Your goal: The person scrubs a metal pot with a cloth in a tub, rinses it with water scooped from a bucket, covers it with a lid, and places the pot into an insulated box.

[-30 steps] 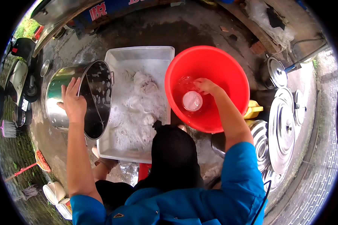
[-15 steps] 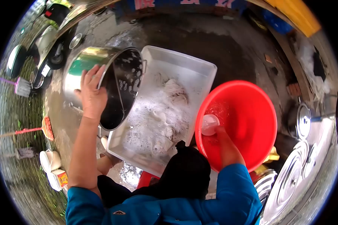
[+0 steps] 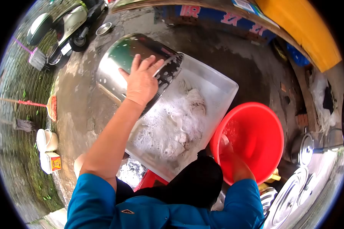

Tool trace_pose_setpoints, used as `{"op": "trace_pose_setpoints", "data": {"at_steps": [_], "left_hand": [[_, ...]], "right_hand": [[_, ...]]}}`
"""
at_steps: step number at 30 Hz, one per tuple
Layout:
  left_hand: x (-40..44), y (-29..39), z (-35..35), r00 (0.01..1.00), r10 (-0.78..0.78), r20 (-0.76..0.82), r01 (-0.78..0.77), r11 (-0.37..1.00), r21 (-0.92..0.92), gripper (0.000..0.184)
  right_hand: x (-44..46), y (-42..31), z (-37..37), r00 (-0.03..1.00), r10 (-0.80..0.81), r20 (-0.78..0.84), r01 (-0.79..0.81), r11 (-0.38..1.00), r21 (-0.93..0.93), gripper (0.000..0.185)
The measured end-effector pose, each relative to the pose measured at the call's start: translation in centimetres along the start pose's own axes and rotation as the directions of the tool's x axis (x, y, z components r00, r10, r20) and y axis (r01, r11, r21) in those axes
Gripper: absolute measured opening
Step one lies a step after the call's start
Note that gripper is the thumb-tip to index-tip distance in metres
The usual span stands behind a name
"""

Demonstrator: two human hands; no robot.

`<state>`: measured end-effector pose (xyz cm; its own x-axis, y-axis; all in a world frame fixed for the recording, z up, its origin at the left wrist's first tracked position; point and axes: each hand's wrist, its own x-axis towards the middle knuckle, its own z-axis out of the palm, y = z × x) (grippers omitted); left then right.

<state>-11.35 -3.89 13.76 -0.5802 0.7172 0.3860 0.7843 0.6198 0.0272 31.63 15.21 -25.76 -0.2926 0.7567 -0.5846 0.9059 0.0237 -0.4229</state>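
Observation:
A large steel pot [image 3: 120, 63] with suds on it lies tilted, its mouth turned down over the edge of a white plastic tub [image 3: 218, 82]. My left hand [image 3: 142, 82] rests on the pot's side near the rim, fingers spread. Sudsy water and a wet greyish cloth [image 3: 195, 101] are in the tub. To the right stands a red basin [image 3: 263, 133] with a little water. My right hand [image 3: 227, 149] is inside it at the left wall, beside a small pale container [image 3: 223, 139]; its fingers are mostly hidden.
Metal lids [image 3: 284, 200] and a lidded pot [image 3: 304, 149] stand at the right. A scooter [image 3: 73, 23], brooms and white buckets [image 3: 47, 140] are at the left. A wooden board and a yellow object [image 3: 302, 30] cross the top right.
The view has turned, shifting the scene. The steel pot has tipped further over, its mouth now facing more downward. My right hand and the container have moved to the basin's left wall.

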Motion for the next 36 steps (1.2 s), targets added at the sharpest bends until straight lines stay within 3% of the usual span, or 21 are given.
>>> {"op": "trace_pose_setpoints", "data": {"at_steps": [2,5,9,13,20,22,24,26,27,29,30,34,35,36], "left_hand": [[-0.2,0.1,0.1,1.0,0.006,0.001,-0.006,1.0,-0.009,0.052],[-0.4,0.0,0.0,1.0,-0.016,0.005,0.016,0.999,-0.032,0.051],[-0.3,-0.3,-0.3,0.998,-0.019,0.06,0.023,0.997,-0.074,0.049],[-0.1,-0.4,-0.3,0.998,-0.028,0.06,0.034,0.994,-0.101,0.047],[-0.1,0.2,0.1,0.999,0.035,0.001,-0.035,0.994,-0.1,0.043],[-0.1,0.1,0.1,0.999,0.036,0.007,-0.035,0.993,-0.112,0.042],[-0.4,0.1,-0.1,0.999,0.052,0.001,-0.051,0.989,-0.137,0.041],[-0.4,-0.2,-0.5,0.999,0.052,0.017,-0.049,0.988,-0.145,0.041],[-0.4,-0.2,-0.5,0.997,0.068,0.038,-0.061,0.985,-0.161,0.041],[-0.3,-0.2,-0.8,0.997,0.063,0.053,-0.054,0.986,-0.161,0.042],[-0.2,-0.2,-0.8,0.998,0.057,0.038,-0.05,0.986,-0.16,0.042],[0.1,-1.1,0.1,0.997,0.057,-0.042,-0.064,0.981,-0.183,0.044],[0.3,-1.5,0.2,0.996,0.057,-0.063,-0.069,0.976,-0.206,0.044],[0.3,-1.9,0.1,0.995,0.06,-0.083,-0.077,0.973,-0.217,0.043]], "right_hand": [[-1.4,-1.1,-1.6,0.96,0.023,0.28,-0.12,0.934,0.337,0.06],[-5.9,-4.9,-6.4,0.85,-0.054,0.524,-0.311,0.75,0.584,0.057],[-13.7,-11.0,-16.5,0.854,-0.256,0.454,-0.285,0.501,0.817,0.052],[-21.8,-19.9,-23.8,0.943,-0.291,0.163,0.008,0.509,0.861,0.049],[-24.8,-36.5,-24.9,0.899,-0.437,0.042,0.251,0.59,0.767,0.047],[-24.2,-41.4,-24.2,0.851,-0.523,0.044,0.392,0.69,0.609,0.051],[-24.0,-46.1,-22.2,0.79,-0.561,-0.248,0.614,0.726,0.31,0.059],[-25.7,-50.1,-20.9,0.647,-0.69,-0.325,0.698,0.707,-0.114,0.061],[-24.5,-50.7,-20.1,0.31,-0.862,-0.4,0.736,0.484,-0.473,0.061],[-27.0,-52.0,-19.3,0.232,-0.901,-0.368,0.684,0.42,-0.597,0.068],[-27.8,-51.7,-19.8,0.239,-0.897,-0.372,0.685,0.427,-0.591,0.068],[-27.7,-43.9,-21.5,0.398,-0.692,-0.603,0.591,0.696,-0.409,0.067],[-25.1,-39.4,-22.2,0.376,-0.647,-0.664,0.661,0.689,-0.298,0.064],[-21.9,-33.7,-22.5,0.256,-0.599,-0.758,0.621,0.703,-0.346,0.06]]}}
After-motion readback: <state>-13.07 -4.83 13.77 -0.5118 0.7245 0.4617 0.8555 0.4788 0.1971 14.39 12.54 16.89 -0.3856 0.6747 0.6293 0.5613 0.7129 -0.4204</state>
